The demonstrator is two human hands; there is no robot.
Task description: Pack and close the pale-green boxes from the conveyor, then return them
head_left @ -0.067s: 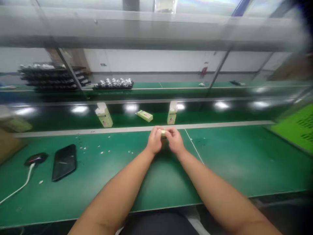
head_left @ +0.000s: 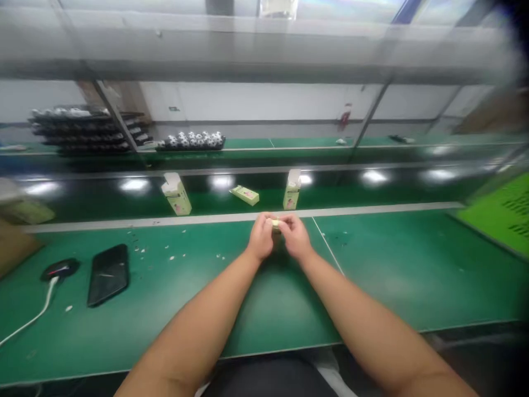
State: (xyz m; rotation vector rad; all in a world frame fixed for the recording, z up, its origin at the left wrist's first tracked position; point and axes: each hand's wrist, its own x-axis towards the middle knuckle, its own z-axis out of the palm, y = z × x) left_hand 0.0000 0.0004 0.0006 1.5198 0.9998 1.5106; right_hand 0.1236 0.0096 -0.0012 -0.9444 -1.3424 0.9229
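"Where is the thing being handled?"

"The pale yellow-green piece is between the two hands, over the near side of a pale strip. It's mostly covered, so I can't tell its shape."

"And the fingers?"

"Those of the left hand pinch it from its left, and those of the right hand pinch it from its right. The thumbs are on the near side."

"Has anything just changed?"

"Nothing I could point to in this view. The grip is two-handed, so I'd judge neither hand free for anything else."

"What's close by?"

"Just beyond the piece and a little right, an upright carton. Beyond it to the left, a carton lying on its side. Farther left, an open-topped carton stands with its flaps up."

"Farther out?"

"Well left of the piece, on the green desk, there's a dark, flat phone-like slab, and left of that a black disc with a white cable. White scraps are scattered between the slab and the piece. Far right of the piece is a bright green panel."

"And at the back?"

"Well beyond the piece, to the left, a tray of black-and-white balls. It's blurred there."
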